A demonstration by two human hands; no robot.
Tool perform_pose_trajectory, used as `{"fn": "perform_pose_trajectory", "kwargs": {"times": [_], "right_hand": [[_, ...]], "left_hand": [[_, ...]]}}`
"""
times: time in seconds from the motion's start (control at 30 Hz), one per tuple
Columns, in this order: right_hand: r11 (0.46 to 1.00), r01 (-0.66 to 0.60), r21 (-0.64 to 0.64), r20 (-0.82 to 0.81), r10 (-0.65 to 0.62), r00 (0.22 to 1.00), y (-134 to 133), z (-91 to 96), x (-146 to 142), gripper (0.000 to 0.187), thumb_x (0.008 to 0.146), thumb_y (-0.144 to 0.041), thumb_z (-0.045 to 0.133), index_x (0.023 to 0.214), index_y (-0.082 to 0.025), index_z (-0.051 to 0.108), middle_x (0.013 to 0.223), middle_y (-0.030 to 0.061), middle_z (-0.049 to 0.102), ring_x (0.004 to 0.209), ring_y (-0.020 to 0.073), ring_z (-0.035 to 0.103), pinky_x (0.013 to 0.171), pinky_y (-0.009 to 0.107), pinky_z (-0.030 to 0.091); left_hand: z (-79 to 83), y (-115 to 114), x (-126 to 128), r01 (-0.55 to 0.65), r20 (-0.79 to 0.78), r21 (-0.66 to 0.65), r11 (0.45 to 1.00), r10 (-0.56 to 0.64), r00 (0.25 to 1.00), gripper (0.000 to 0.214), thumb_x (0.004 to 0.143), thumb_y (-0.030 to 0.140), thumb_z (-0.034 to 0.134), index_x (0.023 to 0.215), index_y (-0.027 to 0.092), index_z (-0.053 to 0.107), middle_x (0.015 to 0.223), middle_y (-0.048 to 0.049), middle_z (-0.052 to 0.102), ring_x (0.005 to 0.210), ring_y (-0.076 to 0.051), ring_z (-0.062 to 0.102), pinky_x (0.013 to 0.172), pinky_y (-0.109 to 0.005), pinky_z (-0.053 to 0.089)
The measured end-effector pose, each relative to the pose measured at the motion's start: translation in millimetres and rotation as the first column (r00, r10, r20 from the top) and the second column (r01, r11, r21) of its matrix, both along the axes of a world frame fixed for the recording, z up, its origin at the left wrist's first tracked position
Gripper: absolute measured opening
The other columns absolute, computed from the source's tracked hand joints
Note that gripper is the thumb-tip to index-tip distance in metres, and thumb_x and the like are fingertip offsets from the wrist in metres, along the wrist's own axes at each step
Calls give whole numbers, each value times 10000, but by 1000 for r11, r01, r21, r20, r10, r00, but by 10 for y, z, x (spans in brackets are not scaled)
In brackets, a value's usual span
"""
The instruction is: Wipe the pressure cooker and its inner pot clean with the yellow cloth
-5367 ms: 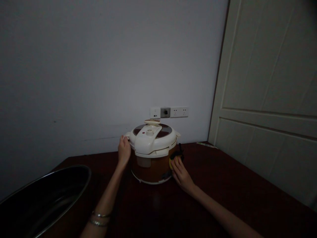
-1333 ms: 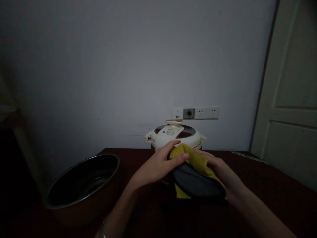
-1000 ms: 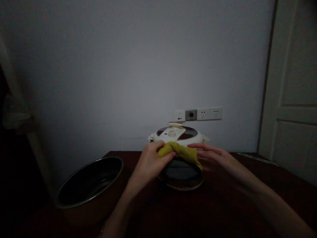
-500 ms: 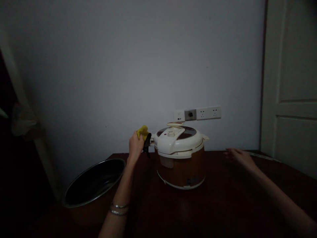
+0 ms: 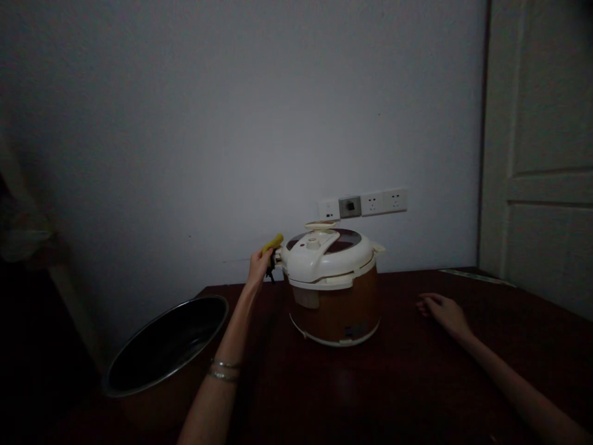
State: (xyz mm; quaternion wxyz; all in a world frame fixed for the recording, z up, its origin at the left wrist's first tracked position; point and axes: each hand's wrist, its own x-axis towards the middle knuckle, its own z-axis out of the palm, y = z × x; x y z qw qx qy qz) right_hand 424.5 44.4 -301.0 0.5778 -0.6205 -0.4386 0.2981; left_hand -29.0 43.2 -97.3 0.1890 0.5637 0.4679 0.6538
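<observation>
We see the left hand (image 5: 259,268) closed around the cloth (image 5: 273,242), which sits at the left handle (image 5: 278,258) of the cooker (image 5: 334,303); a yellow fold pokes out above the grip and a dark part hangs below. We find the right hand (image 5: 445,313) well apart, to the right of the cooker, fingers curled, though we cannot tell how tightly. Left of the cooker we see the pot (image 5: 157,397); behind it, the sockets (image 5: 383,202).

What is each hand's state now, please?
Left hand: closed on the yellow cloth, beside the cooker.
Right hand: no object visible; open or closed cannot be told.
</observation>
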Motion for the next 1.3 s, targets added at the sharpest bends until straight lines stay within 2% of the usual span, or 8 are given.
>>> {"fn": "perform_pose_trajectory", "kwargs": {"times": [0.13, 0.3, 0.53, 0.67, 0.8, 1.07, 1.2, 1.3], "right_hand": [[1000, 14, -3, 14, -13, 1000, -46, 37, -32, 204, 723, -235, 481, 830, -147, 631, 637, 77, 701, 563, 188, 660, 540, 274, 534], [999, 13, -32, 78, -10, 997, -52, 36, -32, 213, 735, -237, 481, 853, -145, 633, 658, 71, 705, 592, 192, 663, 569, 278, 523], [999, 8, -47, 93, -4, 996, -27, 11, -10, 217, 735, -267, 481, 849, -156, 628, 667, 67, 705, 615, 200, 663, 586, 284, 516], [998, 8, -62, 154, 1, 988, -23, 4, 2, 243, 728, -289, 481, 864, -163, 638, 680, 66, 714, 646, 219, 673, 619, 306, 513], [997, 25, -78, 204, -9, 979, -58, 32, -27, 249, 734, -283, 475, 865, -158, 645, 683, 68, 718, 658, 226, 681, 641, 312, 512], [993, 46, -109, 342, -6, 940, -69, 65, -32, 304, 743, -307, 460, 893, -151, 674, 710, 68, 726, 736, 248, 684, 678, 325, 491], [993, 44, -107, 393, 1, 920, -59, 38, -9, 333, 759, -314, 444, 919, -150, 685, 733, 65, 729, 738, 244, 682, 658, 312, 483], [995, 26, -99, 391, 15, 920, -39, -5, 11, 341, 769, -315, 439, 940, -147, 681, 747, 62, 731, 742, 234, 683, 661, 299, 481]], "left_hand": [[-238, -185, 91, -11, 95, 71, 997, 5, 995, 379, 730, 329, 570, 1008, 107, 701, 986, -104, 720, 968, -249, 644, 858, -354, 491], [-432, -380, 216, -34, 14, 217, 976, 32, 999, 370, 866, 352, 442, 1075, 157, 678, 1329, -106, 558, 1278, -216, 459, 1081, -353, 320], [-176, -25, 240, -227, -163, 114, 967, 243, 956, 358, 849, 262, 470, 1158, 136, 599, 1232, -142, 572, 1206, -209, 494, 1058, -346, 326], [-7, 195, 179, -227, -190, -66, 972, 211, 959, 282, 864, 264, 419, 933, 120, 652, 999, -142, 668, 1028, -227, 596, 924, -349, 425], [-40, 206, 156, -250, -162, -142, 958, 227, 960, 368, 890, 330, 363, 765, 122, 640, 730, -109, 670, 777, -232, 641, 721, -339, 483], [-360, -57, 402, -304, -167, 139, 943, 324, 931, 393, 917, 247, 307, 1255, 125, 466, 1314, -177, 514, 1243, -205, 453, 1035, -342, 337], [-161, 110, 261, -171, -8, -41, 984, 171, 985, 252, 878, 255, 394, 929, 151, 618, 1024, -116, 656, 1062, -218, 569, 935, -346, 413], [1, 309, 112, -55, 116, -180, 982, 77, 990, 192, 799, 249, 513, 643, 161, 582, 688, -64, 637, 832, -223, 627, 770, -333, 476]]}}
